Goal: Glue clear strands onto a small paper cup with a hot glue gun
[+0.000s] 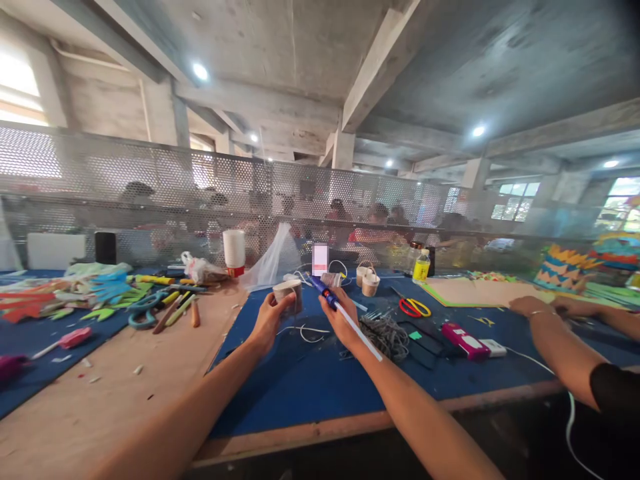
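My left hand [270,319] grips a small paper cup [289,291] by its side, holding it above the blue mat. In my right hand [340,319] is a blue hot glue gun [323,288], with a long white glue stick [357,331] sticking out of its back toward my forearm. The gun's front end points away from me, a little to the right of the cup and apart from it. A tangle of grey cord [384,335] lies on the mat beside my right hand. Two small paper cups, the nearer one [370,285] with a handle, stand farther back.
Red-and-yellow scissors [415,307], a pink power bank [465,341] and a yellow-labelled bottle [421,267] are to the right. Another person's hands [533,310] rest by a paper sheet. Blue-handled scissors [145,310], tools and stacked cups [234,249] lie left. A perforated metal screen [225,183] stands behind.
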`<control>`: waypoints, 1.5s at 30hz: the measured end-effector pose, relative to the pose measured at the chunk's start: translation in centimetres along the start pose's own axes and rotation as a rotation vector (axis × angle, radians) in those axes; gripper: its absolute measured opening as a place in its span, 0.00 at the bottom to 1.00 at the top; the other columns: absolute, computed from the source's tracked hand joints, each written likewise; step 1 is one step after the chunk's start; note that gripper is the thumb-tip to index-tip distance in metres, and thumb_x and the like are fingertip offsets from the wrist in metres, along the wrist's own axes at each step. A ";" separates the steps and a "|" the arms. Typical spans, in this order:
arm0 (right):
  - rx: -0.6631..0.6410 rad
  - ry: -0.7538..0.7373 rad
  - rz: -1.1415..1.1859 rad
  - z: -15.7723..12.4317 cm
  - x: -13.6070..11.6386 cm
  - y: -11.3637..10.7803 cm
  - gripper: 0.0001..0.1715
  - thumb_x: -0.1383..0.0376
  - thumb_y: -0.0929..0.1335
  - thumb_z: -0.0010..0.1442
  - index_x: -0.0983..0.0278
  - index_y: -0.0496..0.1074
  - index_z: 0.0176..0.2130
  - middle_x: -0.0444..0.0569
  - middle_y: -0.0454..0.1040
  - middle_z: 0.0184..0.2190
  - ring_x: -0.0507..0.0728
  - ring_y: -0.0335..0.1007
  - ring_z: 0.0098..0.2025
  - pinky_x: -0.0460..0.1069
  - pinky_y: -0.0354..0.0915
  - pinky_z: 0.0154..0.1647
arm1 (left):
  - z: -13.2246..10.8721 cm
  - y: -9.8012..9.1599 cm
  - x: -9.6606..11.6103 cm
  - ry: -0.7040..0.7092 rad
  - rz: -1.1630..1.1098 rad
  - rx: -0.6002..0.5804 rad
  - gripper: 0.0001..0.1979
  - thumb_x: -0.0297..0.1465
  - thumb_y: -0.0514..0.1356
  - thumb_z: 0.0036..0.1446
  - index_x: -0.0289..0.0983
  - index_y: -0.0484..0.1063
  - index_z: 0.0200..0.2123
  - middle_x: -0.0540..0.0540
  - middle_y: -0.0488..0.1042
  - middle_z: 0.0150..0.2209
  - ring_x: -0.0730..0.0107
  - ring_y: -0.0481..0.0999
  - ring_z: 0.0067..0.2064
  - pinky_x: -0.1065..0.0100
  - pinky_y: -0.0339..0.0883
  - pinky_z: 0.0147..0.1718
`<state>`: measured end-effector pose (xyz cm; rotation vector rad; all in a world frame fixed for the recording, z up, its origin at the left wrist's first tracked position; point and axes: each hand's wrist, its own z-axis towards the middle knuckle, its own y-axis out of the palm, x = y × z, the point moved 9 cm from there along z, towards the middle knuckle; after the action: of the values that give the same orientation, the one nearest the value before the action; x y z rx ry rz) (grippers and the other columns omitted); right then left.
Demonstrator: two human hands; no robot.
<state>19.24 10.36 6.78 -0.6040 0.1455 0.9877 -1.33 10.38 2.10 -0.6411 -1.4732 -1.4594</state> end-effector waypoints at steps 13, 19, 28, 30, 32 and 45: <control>-0.084 -0.087 0.195 -0.5 -2.1 0.5 0.12 0.55 0.67 0.70 0.61 0.75 0.42 0.48 0.79 0.36 0.56 0.76 0.36 0.49 0.69 0.40 | 0.6 -0.9 0.0 0.001 0.046 0.038 0.27 0.37 0.78 0.45 0.35 0.75 0.46 0.40 0.81 0.46 0.60 0.82 0.44 0.58 0.79 0.46; -0.203 -0.019 0.141 -0.6 -2.0 1.1 0.13 0.55 0.68 0.69 0.60 0.75 0.45 0.49 0.80 0.41 0.57 0.77 0.40 0.49 0.70 0.43 | 0.6 -0.6 -0.1 0.003 0.031 0.007 0.26 0.36 0.77 0.45 0.35 0.74 0.45 0.40 0.81 0.45 0.61 0.83 0.42 0.57 0.80 0.46; -0.239 -0.023 0.150 -0.7 -2.3 1.3 0.12 0.56 0.68 0.69 0.60 0.75 0.45 0.49 0.80 0.42 0.57 0.77 0.42 0.48 0.69 0.44 | 0.7 -0.8 -0.1 0.017 0.035 -0.005 0.25 0.34 0.77 0.47 0.35 0.75 0.47 0.41 0.81 0.44 0.64 0.83 0.40 0.62 0.80 0.42; -0.253 -0.028 0.152 -0.8 -2.4 1.4 0.11 0.56 0.68 0.69 0.61 0.75 0.44 0.48 0.80 0.43 0.57 0.77 0.41 0.48 0.69 0.43 | 0.8 -1.0 -0.2 0.018 0.042 0.008 0.24 0.33 0.76 0.47 0.34 0.74 0.46 0.42 0.81 0.43 0.65 0.83 0.39 0.63 0.80 0.41; -0.262 -0.023 0.146 -0.8 -2.4 1.4 0.11 0.57 0.68 0.69 0.61 0.75 0.44 0.48 0.80 0.43 0.56 0.77 0.41 0.48 0.68 0.42 | 0.8 -1.2 -0.2 0.022 0.047 0.030 0.23 0.32 0.76 0.47 0.34 0.74 0.45 0.42 0.80 0.42 0.65 0.82 0.38 0.64 0.80 0.40; -0.269 -0.003 0.019 -0.7 -2.5 1.1 0.09 0.58 0.68 0.70 0.60 0.74 0.43 0.47 0.80 0.40 0.56 0.76 0.38 0.47 0.65 0.39 | 1.1 -1.6 -0.3 0.043 0.069 0.045 0.24 0.31 0.76 0.48 0.35 0.73 0.47 0.42 0.81 0.41 0.64 0.83 0.38 0.63 0.79 0.40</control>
<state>17.01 8.56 6.68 -0.8483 0.0152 1.0344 -2.83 11.28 1.21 -0.6237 -1.4333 -1.3752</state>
